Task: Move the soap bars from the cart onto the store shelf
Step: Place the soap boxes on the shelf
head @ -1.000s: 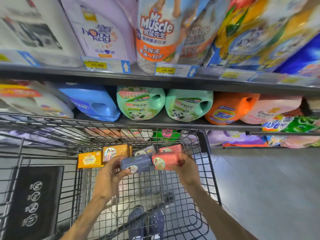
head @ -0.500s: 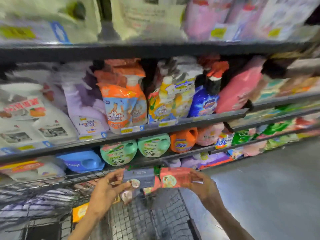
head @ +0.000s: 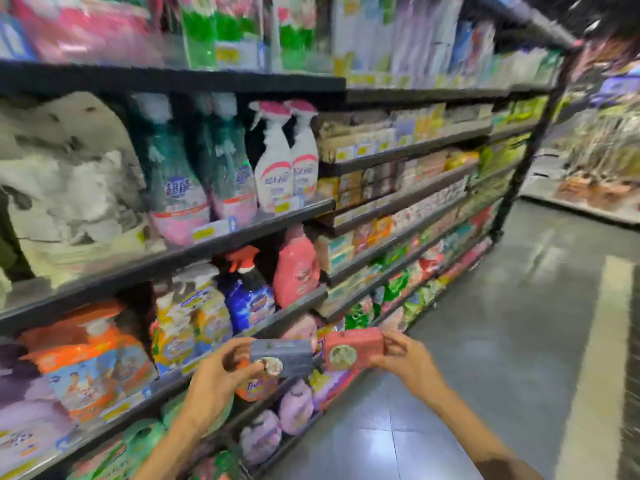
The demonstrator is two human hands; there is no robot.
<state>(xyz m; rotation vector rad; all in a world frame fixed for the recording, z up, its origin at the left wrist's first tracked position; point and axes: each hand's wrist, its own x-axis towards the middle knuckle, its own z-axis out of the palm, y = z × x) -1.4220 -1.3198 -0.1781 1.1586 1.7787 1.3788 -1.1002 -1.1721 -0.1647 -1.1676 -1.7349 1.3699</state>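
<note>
Head view: nearest, the left hand (head: 214,375) pinches a grey soap bar (head: 281,356) and the right hand (head: 408,358) pinches a red soap bar (head: 353,347), both in front of the store shelf (head: 242,226), long axes level, printed faces toward the camera. Further along that shelf, small boxes sit in rows. End-only grips may let a bar slip.

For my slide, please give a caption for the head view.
Left hand holds a grey soap box, right hand a red one, before store shelves.
</note>
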